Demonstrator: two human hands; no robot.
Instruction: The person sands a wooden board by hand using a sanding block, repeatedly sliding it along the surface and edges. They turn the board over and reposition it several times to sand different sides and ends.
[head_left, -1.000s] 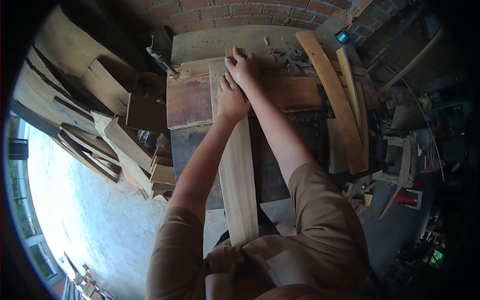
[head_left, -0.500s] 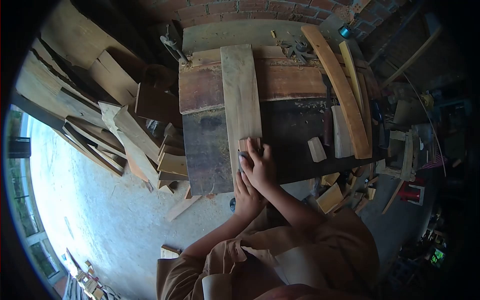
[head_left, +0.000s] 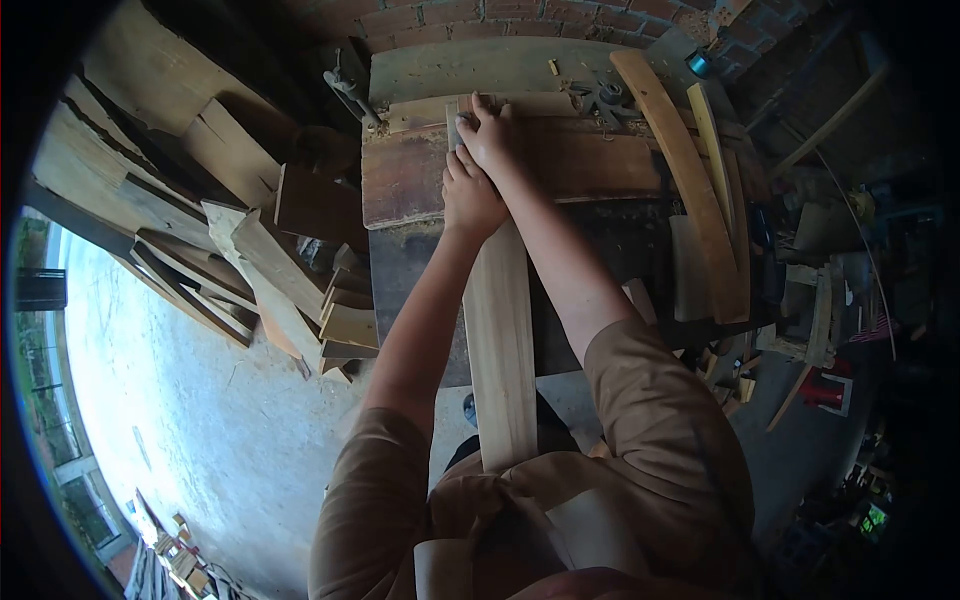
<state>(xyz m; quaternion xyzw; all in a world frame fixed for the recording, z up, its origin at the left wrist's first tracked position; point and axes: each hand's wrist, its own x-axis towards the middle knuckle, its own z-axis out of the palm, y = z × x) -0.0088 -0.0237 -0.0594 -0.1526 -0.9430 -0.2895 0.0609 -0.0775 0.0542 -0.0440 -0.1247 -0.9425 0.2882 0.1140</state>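
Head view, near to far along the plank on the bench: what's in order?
Long pale wooden plank → left hand on it → right hand at its far end → worn grey bench top → red brick wall.

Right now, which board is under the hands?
The long straight pale board, under left hand and right hand; the curved boards at right lie apart.

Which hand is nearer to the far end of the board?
Right. The right hand lies at the far end of the board; the left hand rests just behind it, closer to the person.
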